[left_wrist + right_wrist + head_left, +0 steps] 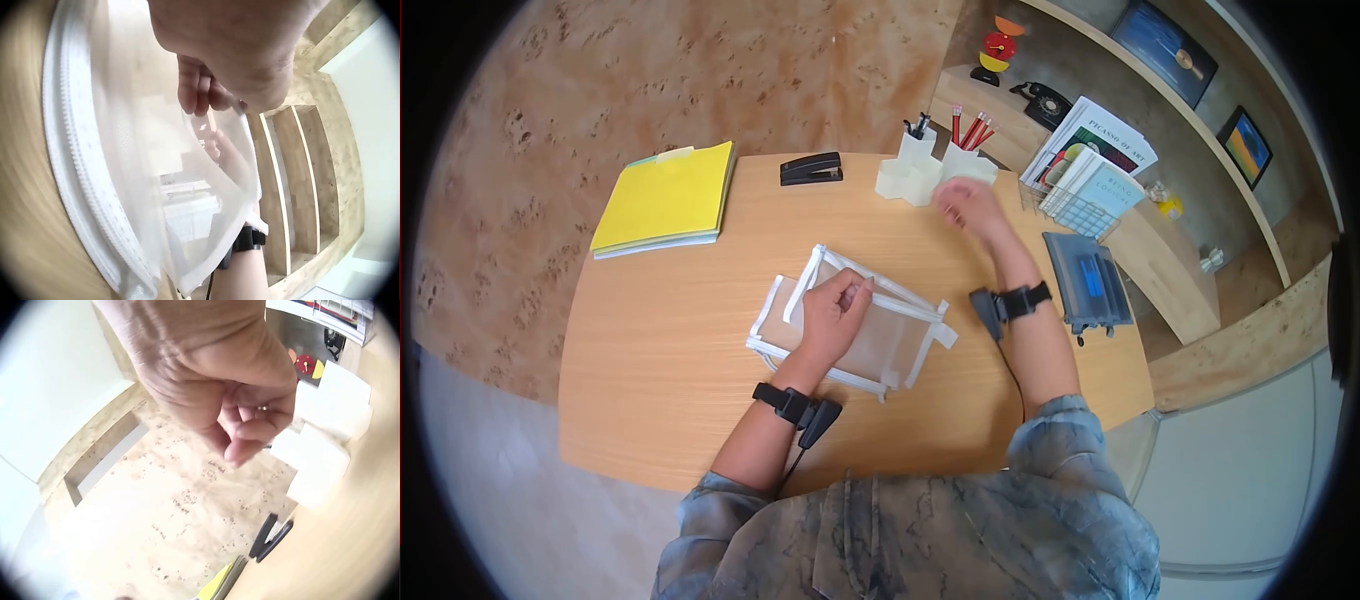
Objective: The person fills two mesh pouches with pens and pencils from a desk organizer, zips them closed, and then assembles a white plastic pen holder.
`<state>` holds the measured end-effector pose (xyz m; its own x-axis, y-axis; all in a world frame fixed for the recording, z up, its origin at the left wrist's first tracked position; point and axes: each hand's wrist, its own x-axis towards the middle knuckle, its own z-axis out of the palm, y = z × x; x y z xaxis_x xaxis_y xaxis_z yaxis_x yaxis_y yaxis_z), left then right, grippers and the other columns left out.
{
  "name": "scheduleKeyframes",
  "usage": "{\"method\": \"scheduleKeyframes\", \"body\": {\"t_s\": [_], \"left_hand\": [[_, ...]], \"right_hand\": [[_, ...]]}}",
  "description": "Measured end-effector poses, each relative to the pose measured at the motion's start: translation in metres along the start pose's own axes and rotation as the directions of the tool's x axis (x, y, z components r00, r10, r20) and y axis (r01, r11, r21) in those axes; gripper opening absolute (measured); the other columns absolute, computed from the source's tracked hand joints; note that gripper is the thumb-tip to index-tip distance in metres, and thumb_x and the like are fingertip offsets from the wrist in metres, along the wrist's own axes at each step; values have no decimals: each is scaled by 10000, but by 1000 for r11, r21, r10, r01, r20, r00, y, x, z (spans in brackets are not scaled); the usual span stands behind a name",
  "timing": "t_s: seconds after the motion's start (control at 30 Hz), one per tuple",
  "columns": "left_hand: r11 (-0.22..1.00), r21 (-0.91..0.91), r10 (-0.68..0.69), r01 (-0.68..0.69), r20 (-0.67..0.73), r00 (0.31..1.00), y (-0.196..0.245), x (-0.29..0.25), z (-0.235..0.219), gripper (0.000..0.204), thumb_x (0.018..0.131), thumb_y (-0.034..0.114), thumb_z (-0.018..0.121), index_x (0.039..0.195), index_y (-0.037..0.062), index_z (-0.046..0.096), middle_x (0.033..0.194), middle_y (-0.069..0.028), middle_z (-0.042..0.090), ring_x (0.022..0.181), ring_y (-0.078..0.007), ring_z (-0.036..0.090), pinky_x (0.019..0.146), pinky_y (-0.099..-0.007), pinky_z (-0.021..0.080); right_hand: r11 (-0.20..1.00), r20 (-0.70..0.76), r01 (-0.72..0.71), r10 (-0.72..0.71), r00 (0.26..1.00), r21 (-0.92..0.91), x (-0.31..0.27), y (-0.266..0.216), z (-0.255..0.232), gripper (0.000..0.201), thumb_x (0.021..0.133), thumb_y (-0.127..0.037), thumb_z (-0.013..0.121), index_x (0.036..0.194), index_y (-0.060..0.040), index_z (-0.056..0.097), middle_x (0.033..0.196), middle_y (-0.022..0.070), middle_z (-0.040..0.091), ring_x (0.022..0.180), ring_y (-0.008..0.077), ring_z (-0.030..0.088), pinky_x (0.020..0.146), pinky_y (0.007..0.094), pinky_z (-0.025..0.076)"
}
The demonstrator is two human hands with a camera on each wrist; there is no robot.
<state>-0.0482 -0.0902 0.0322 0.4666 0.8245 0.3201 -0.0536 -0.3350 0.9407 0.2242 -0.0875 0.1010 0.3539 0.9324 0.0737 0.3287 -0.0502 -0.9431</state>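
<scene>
Two see-through zip pouches with white trim lie overlapping at the middle of the table. My left hand (834, 318) pinches the trim of the upper pouch (905, 304), whose clear film stands raised in the left wrist view. Beneath it, the lower pouch (772, 312) shows its white zipper (78, 144) along the table. My right hand (972, 207) hovers in front of the white pen holders (910, 175), its fingers loosely curled. The right wrist view shows nothing between those fingers (240, 450).
A black stapler (811, 169) is at the back edge, with yellow folders (670, 200) to its left. Red pencils (974, 131) stand in one holder. At right are a grey-blue pouch (1090, 280) and a wire rack (1080, 212) of books. Shelves rise behind them.
</scene>
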Motion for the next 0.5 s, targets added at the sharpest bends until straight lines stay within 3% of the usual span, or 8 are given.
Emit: {"method": "scheduleKeyframes", "body": {"t_s": [0.07, 0.13, 0.23, 0.33, 0.5], "left_hand": [[1000, -15, 18, -18, -20, 1000, 2, 1, 1, 168, 878, 140, 610, 775, 11, 582, 567, 5, 472, 517, -63, 399, 491, -217, 367], [1000, -17, 15, -15, -4, 1000, 3, 0, 1, 165, 879, 137, 608, 782, 7, 580, 586, -8, 485, 532, -65, 415, 506, -217, 381], [999, -31, 32, -31, 9, 999, 3, -1, -1, 157, 879, 130, 603, 792, 1, 578, 616, -26, 504, 555, -70, 440, 524, -219, 395], [998, -28, 52, -51, 12, 999, 4, 0, -2, 151, 879, 123, 600, 798, -3, 578, 636, -39, 520, 569, -80, 460, 537, -222, 406], [989, 34, 146, -146, 26, 989, 3, 1, -3, 150, 907, 104, 559, 799, -1, 553, 614, -18, 540, 548, -70, 541, 513, -212, 445]], "right_hand": [[1000, -287, -8, 13, 958, 19, 37, 9, -30, 113, 841, -153, 611, 823, -52, 660, 678, 27, 627, 538, 94, 564, 450, 227, 401], [994, -451, 27, 24, 892, 106, 65, 21, -54, 122, 838, -152, 615, 810, -41, 657, 671, 26, 630, 519, 88, 558, 434, 223, 392], [998, -548, -58, 62, 834, 25, 96, 36, -81, 105, 866, -175, 604, 807, -93, 634, 699, -30, 599, 555, 57, 530, 478, 213, 386], [995, -518, -52, 89, 851, 86, 113, 42, -89, 115, 861, -180, 613, 785, -95, 620, 689, -26, 593, 563, 57, 537, 466, 207, 375], [999, -521, -36, 45, 853, 27, 128, 46, -91, 118, 823, -171, 653, 800, -55, 645, 661, 2, 599, 542, 75, 546, 469, 221, 397]]}}
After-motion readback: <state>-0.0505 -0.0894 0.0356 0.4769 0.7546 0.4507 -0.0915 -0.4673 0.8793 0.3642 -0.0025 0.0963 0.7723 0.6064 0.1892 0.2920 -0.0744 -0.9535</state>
